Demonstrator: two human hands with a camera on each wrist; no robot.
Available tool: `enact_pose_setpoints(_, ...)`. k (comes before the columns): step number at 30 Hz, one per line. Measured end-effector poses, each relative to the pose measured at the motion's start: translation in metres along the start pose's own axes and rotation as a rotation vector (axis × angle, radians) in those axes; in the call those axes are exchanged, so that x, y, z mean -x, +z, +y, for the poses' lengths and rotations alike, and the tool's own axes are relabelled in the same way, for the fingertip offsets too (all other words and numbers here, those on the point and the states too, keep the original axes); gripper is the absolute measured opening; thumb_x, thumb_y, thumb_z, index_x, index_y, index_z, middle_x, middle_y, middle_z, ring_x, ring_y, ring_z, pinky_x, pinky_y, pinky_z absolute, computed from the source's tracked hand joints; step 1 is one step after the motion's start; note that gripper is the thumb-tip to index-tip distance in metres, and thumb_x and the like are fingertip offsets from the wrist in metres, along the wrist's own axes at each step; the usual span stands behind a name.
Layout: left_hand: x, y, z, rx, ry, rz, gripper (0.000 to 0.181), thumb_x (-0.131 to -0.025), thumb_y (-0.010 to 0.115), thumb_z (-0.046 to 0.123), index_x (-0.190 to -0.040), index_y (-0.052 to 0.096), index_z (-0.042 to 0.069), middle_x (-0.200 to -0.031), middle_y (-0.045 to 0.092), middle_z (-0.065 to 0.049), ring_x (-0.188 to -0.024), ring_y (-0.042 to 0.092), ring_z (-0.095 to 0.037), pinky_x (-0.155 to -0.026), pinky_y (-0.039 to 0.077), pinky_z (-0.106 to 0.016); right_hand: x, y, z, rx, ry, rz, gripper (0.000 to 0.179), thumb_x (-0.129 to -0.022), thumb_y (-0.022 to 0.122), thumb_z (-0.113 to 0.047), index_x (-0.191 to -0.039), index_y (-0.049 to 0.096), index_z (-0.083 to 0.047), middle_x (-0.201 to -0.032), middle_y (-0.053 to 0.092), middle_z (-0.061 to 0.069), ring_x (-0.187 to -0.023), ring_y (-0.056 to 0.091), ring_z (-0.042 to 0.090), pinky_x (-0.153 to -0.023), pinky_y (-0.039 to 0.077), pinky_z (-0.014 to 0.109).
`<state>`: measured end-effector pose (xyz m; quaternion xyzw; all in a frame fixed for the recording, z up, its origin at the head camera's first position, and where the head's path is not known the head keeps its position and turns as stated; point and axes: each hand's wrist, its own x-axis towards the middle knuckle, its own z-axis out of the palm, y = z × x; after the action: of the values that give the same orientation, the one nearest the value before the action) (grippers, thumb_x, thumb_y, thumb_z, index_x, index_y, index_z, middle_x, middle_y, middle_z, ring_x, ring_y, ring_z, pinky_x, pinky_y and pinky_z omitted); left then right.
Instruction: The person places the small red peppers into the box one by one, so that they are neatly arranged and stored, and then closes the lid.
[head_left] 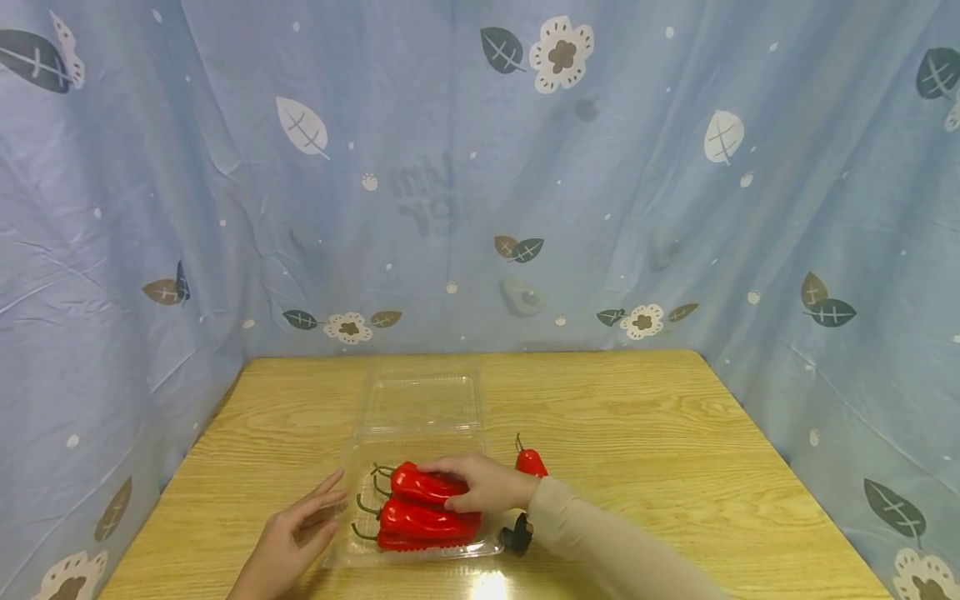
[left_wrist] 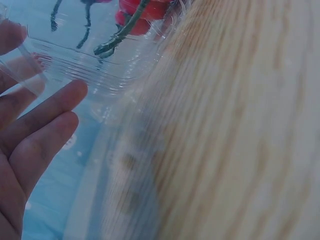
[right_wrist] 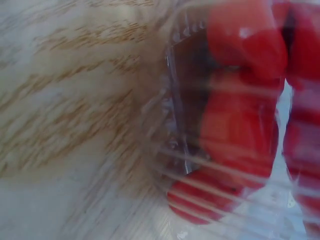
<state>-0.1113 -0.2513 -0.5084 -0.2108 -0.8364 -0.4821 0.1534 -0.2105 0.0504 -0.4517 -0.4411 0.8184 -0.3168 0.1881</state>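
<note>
A clear plastic clamshell box (head_left: 420, 442) lies on the table with its lid (head_left: 423, 400) folded back. Several red peppers (head_left: 427, 521) with green stems lie side by side in it, stems to the left. My right hand (head_left: 487, 485) reaches over the box and grips the rearmost red pepper (head_left: 405, 481), fingers on its far side and thumb on its near side. Beside the box's left wall is my left hand (head_left: 288, 533), fingers extended and slightly bent. In the left wrist view its fingertips (left_wrist: 75, 92) are right at the clear wall.
Another red pepper (head_left: 530, 461) lies on the wooden table (head_left: 637, 417) right of the box, partly behind my right wrist. A small black device (head_left: 517, 535) sits under the right sleeve. A blue patterned curtain (head_left: 450, 167) surrounds the table at the back and sides.
</note>
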Motion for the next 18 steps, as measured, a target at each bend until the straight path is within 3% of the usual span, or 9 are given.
enact_pose_setpoints(11, -0.0001, 0.0004, 0.0002, -0.016, -0.022, 0.001, 0.035, -0.087, 0.065, -0.001, -0.122, 0.061, -0.001, -0.137, 0.048, -0.025, -0.103, 0.065, -0.01, -0.076, 0.056, -0.017, -0.0029, 0.004, -0.003, 0.13, -0.022, -0.028, 0.06, -0.09, 0.064, -0.013, -0.145, 0.041, -0.018, -0.143, 0.048, -0.001, -0.128, 0.048, 0.014, -0.105, 0.042, 0.025)
enact_pose_setpoints(18, -0.0002, 0.0002, 0.0011, -0.006, -0.006, 0.001, 0.035, -0.087, 0.064, -0.003, -0.122, 0.06, -0.003, -0.138, 0.048, -0.024, -0.104, 0.065, -0.011, -0.077, 0.056, -0.017, -0.0021, 0.0033, -0.0048, 0.112, -0.021, -0.019, 0.059, -0.091, 0.064, -0.016, -0.145, 0.042, -0.017, -0.143, 0.048, -0.001, -0.129, 0.047, 0.014, -0.107, 0.041, 0.027)
